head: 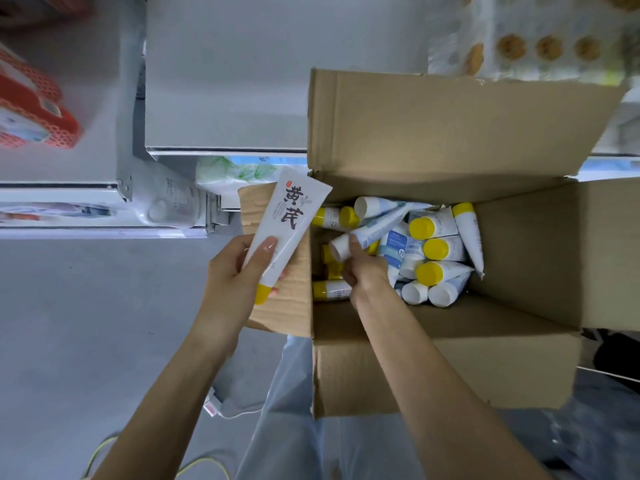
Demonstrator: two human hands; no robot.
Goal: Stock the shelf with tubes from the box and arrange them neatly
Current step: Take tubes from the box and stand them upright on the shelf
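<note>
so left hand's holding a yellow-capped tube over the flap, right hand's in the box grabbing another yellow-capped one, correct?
Not quite. In the head view the right hand, inside the box, grips a white-capped tube, not a yellow-capped one. The rest holds: the left hand holds a yellow-capped tube over the flap.

Holding a yellow-capped tube (287, 223) in left hand (235, 282) beside the box (415, 368), gripping a white-capped tube (369, 233) inside it with right hand (363, 271).
</note>
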